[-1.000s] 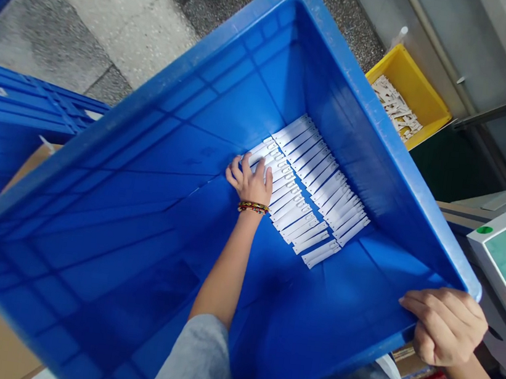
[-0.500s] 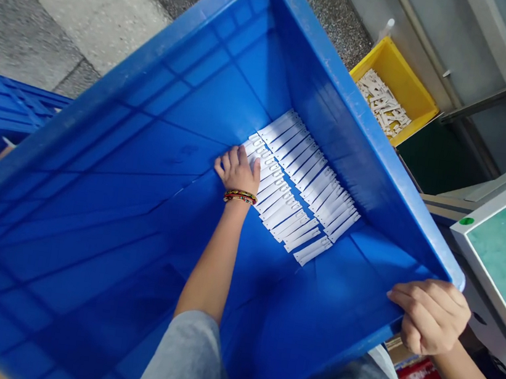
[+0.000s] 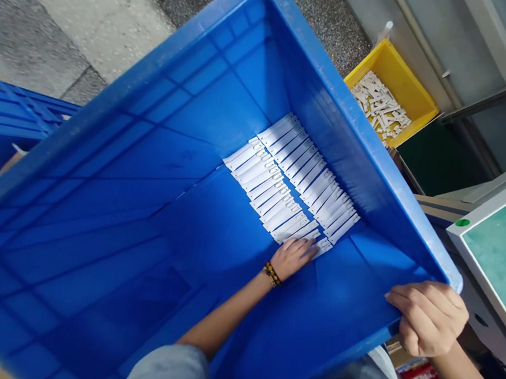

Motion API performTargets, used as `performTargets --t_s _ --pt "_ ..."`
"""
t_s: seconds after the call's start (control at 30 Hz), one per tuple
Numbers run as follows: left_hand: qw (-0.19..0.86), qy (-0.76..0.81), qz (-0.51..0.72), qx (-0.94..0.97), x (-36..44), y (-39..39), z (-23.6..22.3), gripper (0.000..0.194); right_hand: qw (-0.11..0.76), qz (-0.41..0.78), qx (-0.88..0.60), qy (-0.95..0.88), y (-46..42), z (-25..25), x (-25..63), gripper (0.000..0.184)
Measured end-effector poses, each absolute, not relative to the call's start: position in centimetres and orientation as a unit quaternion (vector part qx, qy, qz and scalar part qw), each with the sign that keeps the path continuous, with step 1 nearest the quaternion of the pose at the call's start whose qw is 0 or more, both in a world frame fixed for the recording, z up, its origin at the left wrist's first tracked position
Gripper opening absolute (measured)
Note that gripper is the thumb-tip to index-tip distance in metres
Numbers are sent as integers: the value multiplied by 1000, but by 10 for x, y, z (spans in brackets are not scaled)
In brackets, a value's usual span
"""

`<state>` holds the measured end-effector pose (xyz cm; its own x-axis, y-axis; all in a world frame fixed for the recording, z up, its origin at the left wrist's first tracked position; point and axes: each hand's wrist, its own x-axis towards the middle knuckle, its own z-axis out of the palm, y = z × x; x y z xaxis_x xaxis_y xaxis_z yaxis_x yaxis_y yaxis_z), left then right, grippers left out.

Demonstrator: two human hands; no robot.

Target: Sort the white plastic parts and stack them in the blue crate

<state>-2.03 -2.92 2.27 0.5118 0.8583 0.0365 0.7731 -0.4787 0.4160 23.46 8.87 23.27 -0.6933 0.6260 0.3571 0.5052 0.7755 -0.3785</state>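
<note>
A deep blue plastic bin (image 3: 204,208) fills most of the view. On its floor lie two rows of flat white plastic strips (image 3: 269,185), side by side and overlapping, with small holes and slots at their ends. My left hand (image 3: 293,258), with a beaded bracelet at the wrist, reaches down inside. Its fingers are stretched out over the strips at the near right end of the lower row, and its fingertips partly hide them. At the right corner my right hand (image 3: 432,315) is closed around the bin's rim.
Beyond the bin's right wall stands a yellow bin (image 3: 420,103) heaped with small white pieces. A green-topped table (image 3: 505,260) with a pale frame is at the right. Another blue bin (image 3: 12,108) is at the left, with part of a person's arm (image 3: 7,164) beside it.
My left hand has moved from the far left end of the lower row to its near right end, uncovering the strips there. My right hand stays on the rim.
</note>
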Motion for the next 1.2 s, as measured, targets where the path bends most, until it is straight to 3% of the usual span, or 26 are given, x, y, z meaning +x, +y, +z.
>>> performTargets --t_s 0.17,0.7,0.83,1.03,1.2 --pt "203 428 97 875 -30 -62 9 41 241 134 -313 -909 87 231 237 28" --pt "205 475 -15 856 -142 -160 9 56 227 141 -322 -908 81 229 246 28" --pt "204 544 -32 813 -167 -151 8 60 235 143 -322 -906 81 228 245 27" --pt "167 713 -24 680 -209 -93 10 43 229 142 -316 -910 80 227 248 27" --pt "160 771 2 616 -235 -28 13 52 229 142 -315 -910 81 228 248 27"
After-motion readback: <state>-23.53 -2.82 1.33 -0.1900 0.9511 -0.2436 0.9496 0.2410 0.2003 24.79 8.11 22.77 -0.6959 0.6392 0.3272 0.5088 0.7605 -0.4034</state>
